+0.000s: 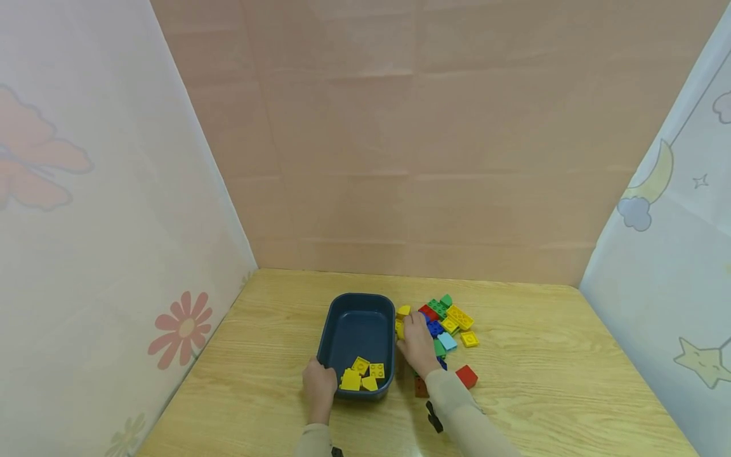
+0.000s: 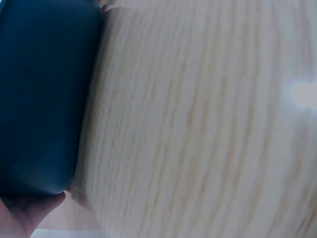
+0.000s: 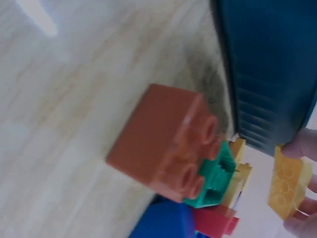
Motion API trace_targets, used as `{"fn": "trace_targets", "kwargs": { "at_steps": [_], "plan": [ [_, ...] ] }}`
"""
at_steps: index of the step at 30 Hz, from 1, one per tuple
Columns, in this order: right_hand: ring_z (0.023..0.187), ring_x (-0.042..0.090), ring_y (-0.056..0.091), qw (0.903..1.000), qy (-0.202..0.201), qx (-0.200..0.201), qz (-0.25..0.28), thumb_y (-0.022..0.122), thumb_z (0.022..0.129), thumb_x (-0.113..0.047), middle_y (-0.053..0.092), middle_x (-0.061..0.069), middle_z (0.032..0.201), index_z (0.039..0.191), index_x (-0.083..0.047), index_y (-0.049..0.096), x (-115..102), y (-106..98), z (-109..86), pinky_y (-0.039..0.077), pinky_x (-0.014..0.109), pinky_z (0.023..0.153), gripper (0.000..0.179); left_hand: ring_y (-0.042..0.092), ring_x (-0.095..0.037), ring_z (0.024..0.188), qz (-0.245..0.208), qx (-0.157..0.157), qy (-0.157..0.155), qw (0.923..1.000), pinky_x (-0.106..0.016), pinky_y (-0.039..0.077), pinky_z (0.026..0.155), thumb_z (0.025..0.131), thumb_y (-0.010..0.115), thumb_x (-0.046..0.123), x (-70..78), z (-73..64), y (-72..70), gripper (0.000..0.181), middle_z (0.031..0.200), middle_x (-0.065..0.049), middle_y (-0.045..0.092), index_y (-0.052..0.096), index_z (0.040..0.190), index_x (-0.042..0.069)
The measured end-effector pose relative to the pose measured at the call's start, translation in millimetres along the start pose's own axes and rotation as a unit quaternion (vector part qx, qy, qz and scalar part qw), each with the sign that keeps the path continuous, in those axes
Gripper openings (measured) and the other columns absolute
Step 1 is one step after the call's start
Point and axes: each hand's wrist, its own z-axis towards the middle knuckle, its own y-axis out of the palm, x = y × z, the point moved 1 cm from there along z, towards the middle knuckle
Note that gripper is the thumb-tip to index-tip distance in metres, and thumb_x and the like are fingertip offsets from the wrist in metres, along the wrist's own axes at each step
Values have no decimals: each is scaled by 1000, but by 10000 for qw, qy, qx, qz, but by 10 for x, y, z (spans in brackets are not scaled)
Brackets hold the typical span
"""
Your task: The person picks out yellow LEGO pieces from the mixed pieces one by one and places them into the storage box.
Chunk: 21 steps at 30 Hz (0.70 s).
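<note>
A yellow studded plastic brick (image 3: pixel 287 186) was pinched between the thumb and fingers of the right hand (image 1: pixel 419 346), just outside the right long side of a deep blue rectangular plastic bin (image 1: pixel 356 324); the bin's wall stood between brick and interior. The left hand (image 1: pixel 320 384), fingers curled, gripped the bin's rim at its near left corner. Yellow plastic bricks (image 1: pixel 351 380) lay inside, towards the near right corner. Right of the bin, a heap of mixed plastic bricks (image 1: pixel 447 342) reached towards the far edge of the pale wooden tabletop (image 1: pixel 548 362), partly hidden by the right hand. A red block (image 1: pixel 467 377) and a brown studded block (image 1: pixel 421 387) lay on its near side, the latter beside the beige right sleeve (image 1: pixel 468 416).
</note>
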Motion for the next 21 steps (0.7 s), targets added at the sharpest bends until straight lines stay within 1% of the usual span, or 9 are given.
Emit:
{"fn": "trace_targets", "kwargs": {
  "at_steps": [3,5,7,9,12,16,18,21],
  "plan": [
    [99,32,44,9979,-120,580,272,71,64,0,47,22,107,92,6,53,-38,-31,23,45,38,79,34,57,-41,84,-65,-18,-11,10000,-45,48,61,74,48,-6,-3,1,-1,35,100,-34,54,49,107,-19],
    [101,31,44,9948,-230,870,469,71,65,1,47,22,110,93,5,53,-77,-48,39,46,37,77,34,57,-41,85,-50,-24,-21,10000,-45,48,61,75,47,-6,-8,1,1,36,101,-34,54,49,108,-19],
    [103,32,45,9922,-285,1035,641,71,65,1,47,21,111,93,5,54,-134,-65,55,47,37,77,34,57,-41,85,-38,-33,-17,10000,-45,48,61,75,48,-6,-13,3,4,36,101,-34,54,49,108,-19],
    [103,32,45,9912,-304,1042,756,72,65,0,47,21,112,94,6,54,-199,-74,70,47,37,78,35,58,-40,84,-38,-38,-14,10000,-45,48,60,75,48,-6,-17,4,7,35,101,-34,55,49,108,-18],
    [105,32,46,9932,-199,789,828,73,66,-3,46,21,114,96,6,54,-305,-76,81,46,36,80,37,58,-39,83,-57,-55,-5,10000,-44,48,59,75,47,-6,-17,5,9,35,101,-34,55,49,108,-19],
    [113,34,43,9970,-149,166,735,72,69,-5,46,20,118,99,4,53,-417,-43,74,44,38,83,37,58,-36,79,-97,-49,28,9999,-43,47,58,75,47,-6,-23,8,13,35,99,-34,55,49,107,-19],
    [117,34,40,9974,-235,-153,669,72,70,-5,46,20,120,100,3,53,-461,-22,60,43,39,84,36,58,-35,78,-106,-39,51,9999,-42,47,57,74,47,-6,-26,8,13,35,98,-34,55,49,107,-19],
    [120,33,37,9968,-455,-536,369,73,70,-5,46,20,122,101,2,54,-496,25,35,42,40,85,37,58,-33,74,-105,-48,57,9999,-41,46,55,74,47,-6,-32,11,18,34,97,-33,56,50,106,-18]
  ]
}}
